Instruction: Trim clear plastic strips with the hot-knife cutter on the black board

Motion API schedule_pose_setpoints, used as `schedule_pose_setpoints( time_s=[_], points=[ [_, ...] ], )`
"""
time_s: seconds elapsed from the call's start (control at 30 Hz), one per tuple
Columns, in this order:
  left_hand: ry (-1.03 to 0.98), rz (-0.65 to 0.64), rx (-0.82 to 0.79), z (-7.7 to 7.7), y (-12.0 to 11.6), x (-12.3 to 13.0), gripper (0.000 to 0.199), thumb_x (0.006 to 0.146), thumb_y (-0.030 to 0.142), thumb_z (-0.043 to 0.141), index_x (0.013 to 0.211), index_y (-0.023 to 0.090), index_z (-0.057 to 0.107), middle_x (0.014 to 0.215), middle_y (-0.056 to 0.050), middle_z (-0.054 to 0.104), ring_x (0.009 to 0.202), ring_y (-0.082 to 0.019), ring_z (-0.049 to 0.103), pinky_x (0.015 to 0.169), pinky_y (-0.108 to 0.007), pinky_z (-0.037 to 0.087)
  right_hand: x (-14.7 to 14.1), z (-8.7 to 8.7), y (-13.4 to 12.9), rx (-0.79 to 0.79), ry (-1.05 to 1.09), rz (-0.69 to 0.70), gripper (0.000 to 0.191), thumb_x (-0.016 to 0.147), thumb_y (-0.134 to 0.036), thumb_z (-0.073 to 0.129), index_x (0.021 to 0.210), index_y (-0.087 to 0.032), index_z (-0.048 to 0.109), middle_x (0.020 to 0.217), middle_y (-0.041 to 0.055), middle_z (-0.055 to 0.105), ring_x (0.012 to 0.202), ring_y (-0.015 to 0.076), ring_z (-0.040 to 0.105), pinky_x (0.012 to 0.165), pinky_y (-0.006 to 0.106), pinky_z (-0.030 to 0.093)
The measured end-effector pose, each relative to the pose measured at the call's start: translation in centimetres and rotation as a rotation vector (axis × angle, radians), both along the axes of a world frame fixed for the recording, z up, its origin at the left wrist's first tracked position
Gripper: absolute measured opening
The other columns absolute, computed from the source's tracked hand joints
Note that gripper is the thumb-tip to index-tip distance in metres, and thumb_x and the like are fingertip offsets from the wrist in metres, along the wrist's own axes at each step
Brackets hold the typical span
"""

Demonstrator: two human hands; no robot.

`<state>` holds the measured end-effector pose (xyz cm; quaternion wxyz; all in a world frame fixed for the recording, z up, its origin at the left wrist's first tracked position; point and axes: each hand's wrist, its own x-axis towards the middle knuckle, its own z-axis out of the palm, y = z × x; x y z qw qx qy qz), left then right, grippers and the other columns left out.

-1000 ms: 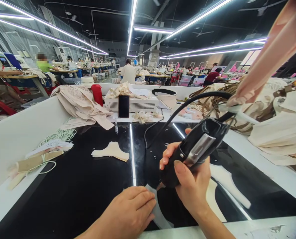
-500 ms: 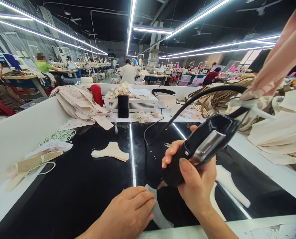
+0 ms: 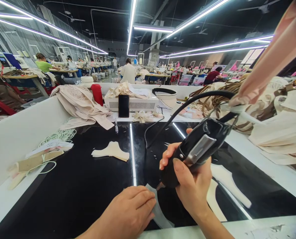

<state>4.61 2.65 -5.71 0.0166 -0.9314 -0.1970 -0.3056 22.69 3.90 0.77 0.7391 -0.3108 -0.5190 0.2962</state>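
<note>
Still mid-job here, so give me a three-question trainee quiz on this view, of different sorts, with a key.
1. Which hand holds the black handheld tool?
2. True or false: the phone lies flat.
3. The left hand partly covers: a) the red cylinder, b) the pale curved piece, c) the light green cords?

Key: 1. The right hand. 2. False; the phone stands upright. 3. b.

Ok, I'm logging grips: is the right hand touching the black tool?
Touching: the head view shows the right hand wrapped around the black tool.
</note>
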Motion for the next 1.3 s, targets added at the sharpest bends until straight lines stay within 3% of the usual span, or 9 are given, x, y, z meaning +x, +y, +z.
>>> schedule_pose_setpoints(
  time_s=[0.4, 0.63, 0.87, 1.03, 1.3],
  points=[
    [-0.006, -0.013, 0.019, 0.0, 0.2, -0.4, 0.025, 0.113, 0.023, 0.048, 0.124, 0.013, 0.069, 0.117, -0.006, 0.078, 0.112, -0.016, 0.073, 0.101, -0.027, 0.060, -0.8, -0.2, 0.6, 0.046, 0.048, 0.026, 0.027, 0.095, -0.032, 0.078, 0.108, -0.029, 0.054, 0.094, -0.0037, 0.067, 0.067, 0.0125, 0.066, 0.059, 0.027, 0.059],
    [-0.001, -0.002, 0.010, -0.4, 0.1, -0.3, 0.021, 0.110, 0.022, 0.055, 0.125, 0.015, 0.068, 0.117, -0.005, 0.078, 0.112, -0.015, 0.072, 0.100, -0.025, 0.060, -1.1, -0.1, 0.9, 0.020, 0.046, 0.025, 0.022, 0.097, -0.025, 0.073, 0.108, -0.029, 0.054, 0.092, -0.0048, 0.068, 0.064, 0.0111, 0.065, 0.059, 0.025, 0.059],
    [-0.025, -0.005, 0.068, -0.6, 0.4, -0.2, 0.025, 0.113, 0.025, 0.050, 0.123, 0.014, 0.070, 0.114, -0.003, 0.078, 0.110, -0.014, 0.072, 0.098, -0.024, 0.059, -1.6, -0.1, 1.7, 0.032, 0.058, 0.035, 0.027, 0.095, -0.032, 0.076, 0.108, -0.029, 0.053, 0.093, -0.0036, 0.067, 0.066, 0.0123, 0.064, 0.058, 0.027, 0.059],
    [-0.066, 0.011, 0.049, -1.0, 0.2, 0.0, 0.023, 0.112, 0.025, 0.053, 0.122, 0.014, 0.070, 0.114, -0.004, 0.078, 0.111, -0.014, 0.072, 0.103, -0.024, 0.058, -2.0, -0.4, 2.0, 0.015, 0.044, 0.033, 0.022, 0.097, -0.027, 0.072, 0.109, -0.029, 0.054, 0.090, -0.0043, 0.067, 0.065, 0.0120, 0.064, 0.060, 0.027, 0.059],
    [0.011, 0.062, -0.050, 0.7, 0.2, -0.8, 0.031, 0.116, 0.026, 0.042, 0.128, 0.017, 0.069, 0.124, -0.003, 0.078, 0.115, -0.016, 0.073, 0.104, -0.029, 0.061, -0.1, 0.9, 0.9, 0.020, 0.063, 0.025, 0.025, 0.095, -0.030, 0.078, 0.108, -0.030, 0.057, 0.094, -0.0033, 0.067, 0.069, 0.0130, 0.066, 0.059, 0.027, 0.060]
  ],
)
